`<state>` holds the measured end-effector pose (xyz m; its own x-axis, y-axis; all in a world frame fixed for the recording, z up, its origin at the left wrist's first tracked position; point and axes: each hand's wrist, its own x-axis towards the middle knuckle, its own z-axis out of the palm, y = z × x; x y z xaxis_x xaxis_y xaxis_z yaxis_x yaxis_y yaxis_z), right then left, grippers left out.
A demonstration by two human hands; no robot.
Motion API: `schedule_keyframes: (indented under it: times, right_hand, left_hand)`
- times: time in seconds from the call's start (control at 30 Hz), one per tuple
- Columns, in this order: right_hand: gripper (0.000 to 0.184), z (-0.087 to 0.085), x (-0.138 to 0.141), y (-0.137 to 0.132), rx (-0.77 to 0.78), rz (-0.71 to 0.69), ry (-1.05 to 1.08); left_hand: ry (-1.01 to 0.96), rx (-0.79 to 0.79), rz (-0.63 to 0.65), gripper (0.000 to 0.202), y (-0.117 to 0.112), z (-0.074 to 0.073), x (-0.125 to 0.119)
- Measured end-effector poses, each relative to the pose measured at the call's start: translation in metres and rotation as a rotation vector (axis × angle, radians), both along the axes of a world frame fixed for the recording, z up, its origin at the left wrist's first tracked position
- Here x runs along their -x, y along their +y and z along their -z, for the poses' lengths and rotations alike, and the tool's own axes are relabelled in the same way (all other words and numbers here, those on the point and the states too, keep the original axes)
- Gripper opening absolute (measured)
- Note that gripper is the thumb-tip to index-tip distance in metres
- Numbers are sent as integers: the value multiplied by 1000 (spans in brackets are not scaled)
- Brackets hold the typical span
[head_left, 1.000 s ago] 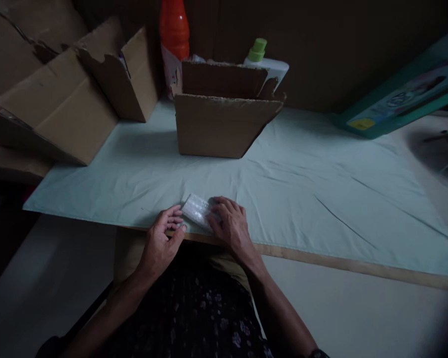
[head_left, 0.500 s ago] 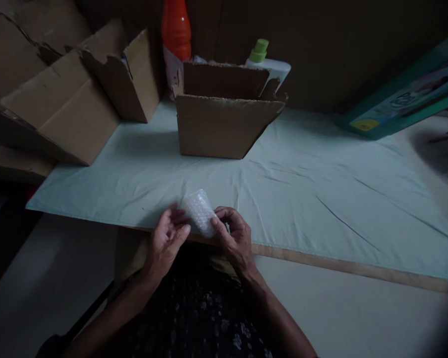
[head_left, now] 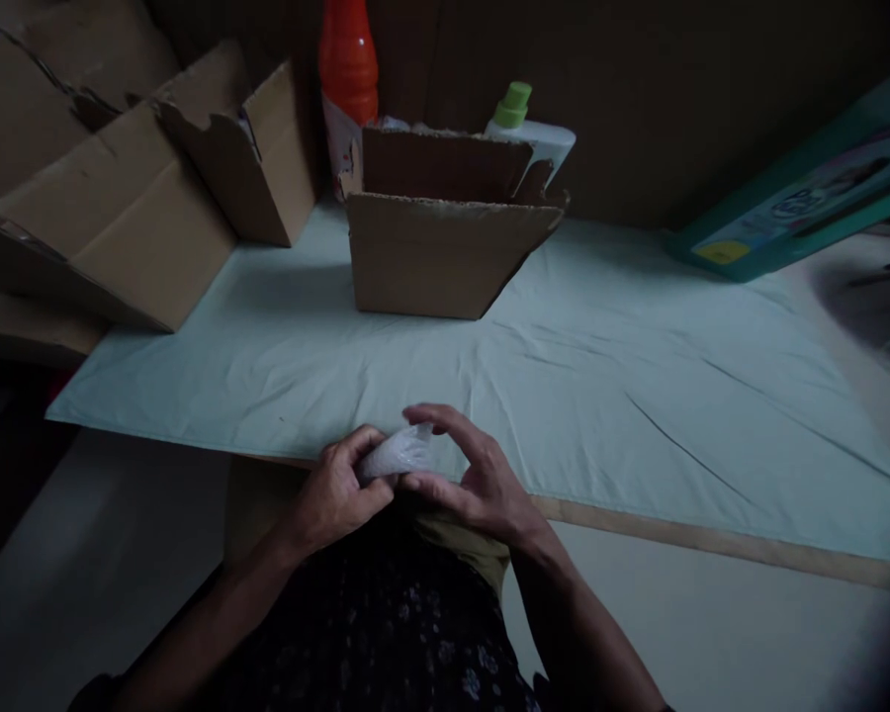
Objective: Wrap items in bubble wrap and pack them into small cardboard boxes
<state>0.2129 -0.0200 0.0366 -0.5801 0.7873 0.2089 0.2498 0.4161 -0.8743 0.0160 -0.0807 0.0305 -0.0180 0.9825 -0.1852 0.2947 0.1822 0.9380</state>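
A small bubble-wrapped bundle (head_left: 399, 453) lies in the grip of my left hand (head_left: 342, 485), its fingers behind and thumb in front. Whatever is inside the wrap cannot be made out. On the other side, my right hand (head_left: 482, 480) has thumb and forefinger spread wide around the bundle's right end. The right forefinger tip is close to the top of the wrap; whether it touches I cannot tell. Both hands are at the near edge of a table covered with a pale green cloth (head_left: 600, 396).
An open cardboard box (head_left: 422, 257) stands at the middle back. Behind it are an orange bottle (head_left: 350, 69) and a white bottle with a green cap (head_left: 534, 129). More cut cardboard boxes (head_left: 155, 208) fill the left side. A tilted teal container (head_left: 793, 198) is at the back right.
The bundle has passed from my right hand's pinch into my left hand and turned to lie more sideways. My right fingers have spread apart; my left fingers have closed.
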Motion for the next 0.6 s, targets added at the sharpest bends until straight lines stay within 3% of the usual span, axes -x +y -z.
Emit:
schedule_keyframes:
  times: [0.07,0.17,0.23,0.37,0.5,0.6]
  right_hand:
    - [25,-3,3,0,-6,35,-27]
    - [17,-2,3,0,-8,77,-4]
    - [23,-2,-3,1,-14,67,-34]
    - [55,-10,-18,9,-13,10,-148]
    - [20,-28,-23,23,-46,-81,-262]
    - [11,-48,-30,36,-94,-46,-306]
  left_hand:
    - [-18,19,12,21,1,-2,1]
    - [-137,98,123,31,1,-4,5]
    - [-150,150,209,24,3,-3,9]
    - [-78,135,264,16,12,6,10]
    - [-65,133,359,17,25,7,7]
    - [-2,92,430,35,36,-8,12]
